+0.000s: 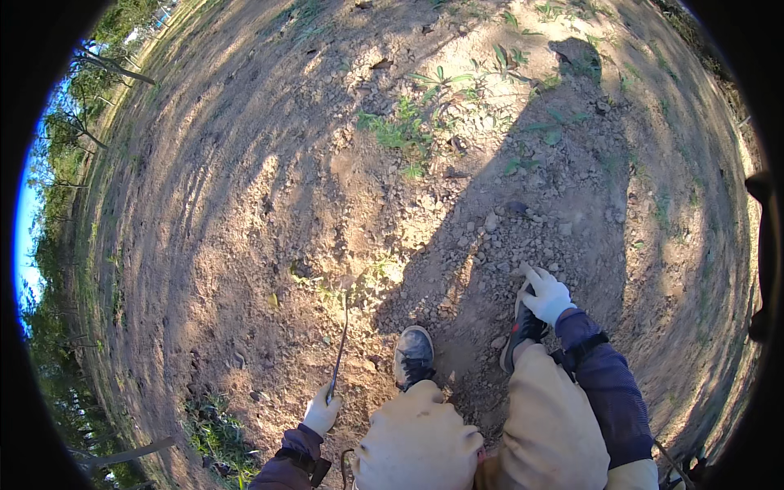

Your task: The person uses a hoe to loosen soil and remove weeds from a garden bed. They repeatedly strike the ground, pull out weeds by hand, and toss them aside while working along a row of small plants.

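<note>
My left hand, in a white glove, grips the near end of a thin, dark, slightly curved long-handled tool. Its far end reaches a sunlit patch of small weeds, and I cannot make out the shape of its tip. Over the toe of my right shoe is my right hand, also gloved in white. Its fingers are spread forward, close to loose clods of soil, and nothing shows between them. My left shoe rests flat on the dirt.
Leafy green weeds grow ahead, and more stand in a clump at lower left. My shadow falls across the bare, cloddy ground. Trees line the left side. My knees are bent below me.
</note>
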Tool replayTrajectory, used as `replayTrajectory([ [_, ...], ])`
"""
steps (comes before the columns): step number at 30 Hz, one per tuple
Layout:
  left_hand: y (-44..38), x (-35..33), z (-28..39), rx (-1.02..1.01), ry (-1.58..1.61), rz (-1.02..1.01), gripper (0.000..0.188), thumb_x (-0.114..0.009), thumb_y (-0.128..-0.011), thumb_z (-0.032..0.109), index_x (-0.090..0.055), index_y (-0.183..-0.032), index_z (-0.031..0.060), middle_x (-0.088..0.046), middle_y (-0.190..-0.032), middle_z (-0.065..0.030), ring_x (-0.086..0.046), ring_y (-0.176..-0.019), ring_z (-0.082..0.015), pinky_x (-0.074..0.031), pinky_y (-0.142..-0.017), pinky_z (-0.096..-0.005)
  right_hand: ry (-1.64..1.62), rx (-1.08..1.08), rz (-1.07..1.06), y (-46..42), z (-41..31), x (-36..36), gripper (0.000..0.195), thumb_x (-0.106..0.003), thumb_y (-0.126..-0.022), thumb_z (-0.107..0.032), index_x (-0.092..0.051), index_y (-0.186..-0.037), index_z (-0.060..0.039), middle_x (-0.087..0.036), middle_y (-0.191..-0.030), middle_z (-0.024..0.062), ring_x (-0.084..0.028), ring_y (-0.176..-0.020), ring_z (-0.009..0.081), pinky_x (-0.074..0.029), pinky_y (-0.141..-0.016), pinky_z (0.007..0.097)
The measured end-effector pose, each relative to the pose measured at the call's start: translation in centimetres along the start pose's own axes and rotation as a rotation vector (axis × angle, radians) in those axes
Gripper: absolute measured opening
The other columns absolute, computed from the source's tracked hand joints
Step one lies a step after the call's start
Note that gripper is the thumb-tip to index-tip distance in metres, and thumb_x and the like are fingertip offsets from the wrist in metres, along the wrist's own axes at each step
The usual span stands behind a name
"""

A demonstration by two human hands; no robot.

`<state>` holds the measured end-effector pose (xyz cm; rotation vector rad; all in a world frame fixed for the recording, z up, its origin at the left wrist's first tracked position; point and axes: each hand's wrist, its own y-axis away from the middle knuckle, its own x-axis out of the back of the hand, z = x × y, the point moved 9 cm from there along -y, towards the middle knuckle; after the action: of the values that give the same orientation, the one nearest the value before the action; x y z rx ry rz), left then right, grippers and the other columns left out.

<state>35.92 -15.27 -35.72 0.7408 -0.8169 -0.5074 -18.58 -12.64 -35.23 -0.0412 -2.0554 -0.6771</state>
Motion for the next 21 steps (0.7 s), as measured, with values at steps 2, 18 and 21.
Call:
replayTrajectory([
  [2,-2.2,1.7,2.7,-0.154,-0.006,0.074,0.055,-0.056,-0.085,0.028,-0.042,-0.131,0.0011,-0.054,-0.076,-0.0066,-0.052,-0.053,-0.0130,-0.044,-0.049,-0.0285,0.137,0.126,0.011,0.5,0.0,-1.7,0.056,-0.060,-0.080,-0.040,-0.047,-0.131,-0.0181,-0.047,-0.132,0.0126,-0.041,-0.123,0.0366,-0.038,-0.099,0.0445],
  [18,-20.8,-2.4,22.5,-0.348,-0.367,0.173,0.071,-0.048,-0.083,0.018,-0.015,-0.145,0.0040,-0.062,-0.086,-0.0272,-0.062,-0.072,-0.0358,-0.048,-0.068,-0.0408,0.264,-0.010,-0.205,1.4,0.7,-4.7,0.064,-0.060,-0.078,-0.041,-0.043,-0.135,-0.0171,-0.020,-0.150,0.0065,-0.016,-0.138,0.0310,-0.019,-0.100,0.0709],
  [21,-14.2,-4.4,17.5,-0.308,-0.383,0.061,0.072,-0.049,-0.083,0.018,-0.015,-0.145,0.0069,-0.059,-0.083,-0.0268,-0.059,-0.068,-0.0364,-0.047,-0.065,-0.0432,0.249,-0.020,-0.199,1.5,0.9,-4.6,0.065,-0.060,-0.078,-0.041,-0.042,-0.135,-0.0167,-0.018,-0.150,0.0061,-0.016,-0.138,0.0320,-0.019,-0.099,0.0709],
])
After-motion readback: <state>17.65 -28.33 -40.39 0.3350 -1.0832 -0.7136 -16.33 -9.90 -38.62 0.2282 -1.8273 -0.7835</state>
